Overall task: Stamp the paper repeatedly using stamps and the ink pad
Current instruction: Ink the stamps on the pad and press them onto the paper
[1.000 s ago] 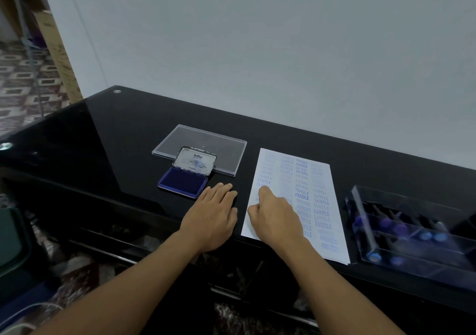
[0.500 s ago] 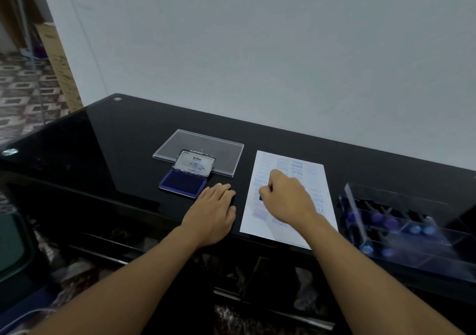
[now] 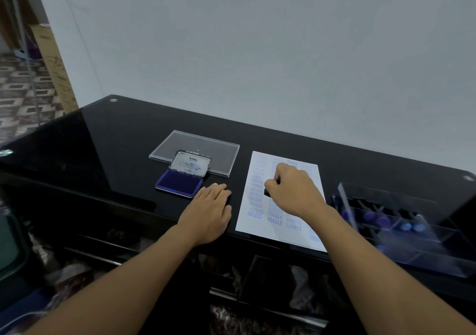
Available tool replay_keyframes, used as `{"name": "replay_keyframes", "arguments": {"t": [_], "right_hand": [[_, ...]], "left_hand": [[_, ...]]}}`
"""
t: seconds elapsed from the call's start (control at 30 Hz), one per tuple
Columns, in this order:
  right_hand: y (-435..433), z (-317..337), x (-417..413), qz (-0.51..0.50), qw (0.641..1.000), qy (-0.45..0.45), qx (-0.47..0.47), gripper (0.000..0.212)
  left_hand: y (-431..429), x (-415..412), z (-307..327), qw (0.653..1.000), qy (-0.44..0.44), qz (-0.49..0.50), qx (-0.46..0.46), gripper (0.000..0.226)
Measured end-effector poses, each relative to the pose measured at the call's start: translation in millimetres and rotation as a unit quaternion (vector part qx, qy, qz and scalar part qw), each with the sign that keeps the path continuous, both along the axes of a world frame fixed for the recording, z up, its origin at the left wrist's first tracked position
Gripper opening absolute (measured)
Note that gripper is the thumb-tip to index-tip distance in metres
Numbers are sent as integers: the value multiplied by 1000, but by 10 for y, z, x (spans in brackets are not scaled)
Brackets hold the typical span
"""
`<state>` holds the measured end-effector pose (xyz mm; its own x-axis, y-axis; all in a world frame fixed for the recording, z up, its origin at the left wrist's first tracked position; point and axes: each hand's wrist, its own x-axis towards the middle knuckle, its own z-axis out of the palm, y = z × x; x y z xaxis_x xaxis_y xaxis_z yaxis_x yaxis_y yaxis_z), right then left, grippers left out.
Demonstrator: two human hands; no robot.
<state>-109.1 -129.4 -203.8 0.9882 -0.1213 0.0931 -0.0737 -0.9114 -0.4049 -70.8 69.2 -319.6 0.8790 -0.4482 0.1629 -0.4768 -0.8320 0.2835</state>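
Observation:
A white paper point(image 3: 260, 221) covered with rows of blue stamped words lies on the black glass table point(image 3: 108, 141). My right hand point(image 3: 293, 190) is over the middle of the paper, fingers curled round a small dark stamp point(image 3: 267, 192) whose lower end sits at the sheet. My left hand point(image 3: 210, 208) rests flat on the table just left of the paper. The open blue ink pad point(image 3: 179, 184) lies beyond my left hand, lid tipped back.
A clear plastic lid point(image 3: 219, 154) lies flat behind the ink pad. A clear acrylic box point(image 3: 422, 247) holding several stamps with purple and blue tops stands at the right edge of the table. The grey wall point(image 3: 257, 51) runs along the far side.
My right hand has moved with the stamp from the paper's near left part up to its middle. The left hand has stayed put.

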Motion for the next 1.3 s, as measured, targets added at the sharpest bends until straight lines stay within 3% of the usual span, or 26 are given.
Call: {"name": "replay_keyframes", "arguments": {"t": [0.23, 0.5, 0.77, 1.0, 1.3], "right_hand": [[-19, -21, -88, 2, 1000, 14, 7, 18], [-303, 38, -285, -16, 1000, 5, 21, 15], [-1053, 141, -586, -87, 996, -2, 37, 19], [-1817, 237, -894, -189, 980, 41, -33, 16], [-2056, 87, -928, -197, 973, 87, -80, 14]], "left_hand": [[-35, -26, 103, 999, 42, 14, -26, 46], [-298, -65, 410, 982, 118, 73, -125, 35], [-1038, -270, 721, 984, 99, -22, -149, 42], [-1838, -471, 844, 978, 103, -87, -160, 39], [-2359, -568, 765, 970, 133, -128, -159, 31]]}}
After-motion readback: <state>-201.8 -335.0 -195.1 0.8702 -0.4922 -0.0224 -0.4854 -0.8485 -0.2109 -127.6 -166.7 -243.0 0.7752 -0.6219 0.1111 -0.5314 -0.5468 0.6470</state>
